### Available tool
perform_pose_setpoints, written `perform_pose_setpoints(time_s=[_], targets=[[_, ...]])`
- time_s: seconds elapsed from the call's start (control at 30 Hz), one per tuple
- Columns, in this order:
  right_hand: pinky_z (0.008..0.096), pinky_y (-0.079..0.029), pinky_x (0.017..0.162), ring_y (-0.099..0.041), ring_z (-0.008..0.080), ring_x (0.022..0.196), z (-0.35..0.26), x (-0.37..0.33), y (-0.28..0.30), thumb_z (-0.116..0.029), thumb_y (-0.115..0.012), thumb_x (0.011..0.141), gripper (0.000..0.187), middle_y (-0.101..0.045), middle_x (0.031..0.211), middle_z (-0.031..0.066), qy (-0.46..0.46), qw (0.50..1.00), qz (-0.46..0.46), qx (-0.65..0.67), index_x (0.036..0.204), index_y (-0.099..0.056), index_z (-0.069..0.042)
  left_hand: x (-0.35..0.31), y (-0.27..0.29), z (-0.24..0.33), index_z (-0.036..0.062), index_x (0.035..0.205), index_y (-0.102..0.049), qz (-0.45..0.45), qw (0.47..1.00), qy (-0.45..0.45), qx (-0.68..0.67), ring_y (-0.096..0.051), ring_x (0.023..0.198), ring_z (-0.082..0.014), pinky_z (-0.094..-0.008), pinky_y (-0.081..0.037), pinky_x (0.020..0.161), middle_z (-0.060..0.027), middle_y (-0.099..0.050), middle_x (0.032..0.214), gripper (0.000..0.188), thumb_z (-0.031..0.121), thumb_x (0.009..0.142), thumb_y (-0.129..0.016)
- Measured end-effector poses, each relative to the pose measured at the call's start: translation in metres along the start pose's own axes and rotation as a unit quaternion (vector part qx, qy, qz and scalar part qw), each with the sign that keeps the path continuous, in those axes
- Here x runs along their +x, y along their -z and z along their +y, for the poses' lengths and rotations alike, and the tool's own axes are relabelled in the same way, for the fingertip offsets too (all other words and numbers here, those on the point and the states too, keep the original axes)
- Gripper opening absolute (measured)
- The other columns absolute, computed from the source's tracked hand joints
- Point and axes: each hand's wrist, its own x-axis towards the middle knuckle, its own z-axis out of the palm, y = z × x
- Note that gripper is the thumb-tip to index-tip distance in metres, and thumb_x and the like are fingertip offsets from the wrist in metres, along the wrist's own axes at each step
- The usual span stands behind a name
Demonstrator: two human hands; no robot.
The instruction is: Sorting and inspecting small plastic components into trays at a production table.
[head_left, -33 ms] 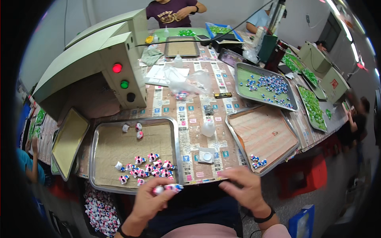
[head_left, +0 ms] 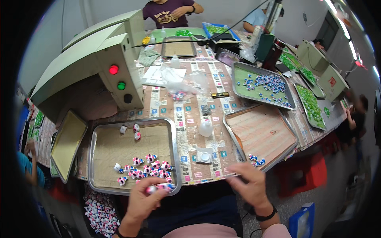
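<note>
My left hand (head_left: 143, 201) is at the near edge of the left metal tray (head_left: 92, 158), thumb and fingers closed on a small toy figurine (head_left: 163, 186) in white, pink and blue. A white and pink round part (head_left: 151, 189) shows between the fingers; I cannot tell whether it belongs to the same figurine. Several similar figurines (head_left: 152, 170) lie grouped in that tray, and a few white and pink pieces (head_left: 136, 128) sit toward its far side. My right hand (head_left: 251, 186) hovers past the table's front edge with fingers apart, holding nothing. Nearby, small blue and white pieces (head_left: 256, 160) rest in the right tray (head_left: 264, 133).
A beige machine (head_left: 91, 59) with a red light stands at the left. A squeeze bottle (head_left: 206, 128) and a small white dish (head_left: 204, 156) are mid-table. Farther right is a tray of blue pieces (head_left: 291, 97). A bin of figurines (head_left: 101, 210) stands below; a red stool (head_left: 303, 174) is at right.
My left hand, with the figurine, has shifted slightly left. My right hand has moved a little to the right, away from it. The whole view has shifted slightly.
</note>
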Motion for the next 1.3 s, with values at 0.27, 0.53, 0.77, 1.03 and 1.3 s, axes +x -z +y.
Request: perform_pose_setpoints(time_s=[0.27,0.53,0.77,1.03,1.3], targets=[[0.0376,-0.046,0.082,-0.058,0.0301,0.093,0.066,-0.004,0.070,-0.001,-0.068,0.073,0.022,-0.067,0.098,0.0119,-0.075,0.964,0.081,-0.241,0.095,-0.068,-0.002,0.012,0.055,-0.008,-0.0014,0.100,-0.066,0.138,0.889,-0.243,0.363,-0.058,0.074,-0.0164,-0.0257,-0.045,0.062,-0.0083,-0.059,0.089,0.028,-0.003,0.072,-0.070],[0.0391,-0.044,0.083,-0.056,0.0313,0.091,0.079,0.011,0.050,-0.008,-0.068,0.075,0.020,-0.066,0.093,0.0127,-0.080,0.968,-0.022,-0.236,0.094,-0.068,-0.002,0.020,0.051,-0.011,-0.0016,0.107,-0.065,0.188,0.884,-0.275,0.327,-0.055,0.081,-0.0177,-0.0273,-0.044,0.068,-0.0074,-0.055,0.088,0.034,-0.002,0.073,-0.070],[0.0350,-0.050,0.076,-0.062,0.0282,0.083,0.085,0.023,0.038,-0.003,-0.066,0.075,0.021,-0.065,0.091,0.0138,-0.087,0.972,0.013,-0.218,0.096,-0.066,0.000,0.002,0.024,0.002,-0.0046,0.134,-0.043,-0.033,0.931,-0.020,-0.362,-0.048,0.075,-0.0096,-0.0187,-0.038,0.042,-0.0056,-0.052,0.102,0.045,0.008,0.091,-0.049],[0.0211,-0.050,0.070,-0.061,0.0094,0.080,0.053,0.020,0.015,0.005,-0.067,0.081,0.018,-0.061,0.093,0.0048,-0.175,0.976,-0.003,0.129,0.098,-0.063,0.005,0.011,-0.022,-0.013,0.0011,0.129,-0.047,-0.177,0.826,0.169,-0.508,-0.058,0.091,-0.0138,-0.0214,-0.043,0.059,-0.0129,-0.057,0.118,0.036,0.009,0.095,-0.054],[0.0209,-0.051,0.078,-0.063,0.0106,0.086,0.031,0.024,-0.021,0.006,-0.066,0.083,0.021,-0.065,0.093,0.0057,-0.227,0.938,-0.095,0.242,0.104,-0.063,0.005,0.013,-0.034,-0.027,-0.0012,0.137,-0.040,-0.193,0.799,0.176,-0.541,-0.055,0.096,-0.0156,-0.0232,-0.049,0.072,-0.0105,-0.053,0.125,0.047,0.017,0.096,-0.055]])
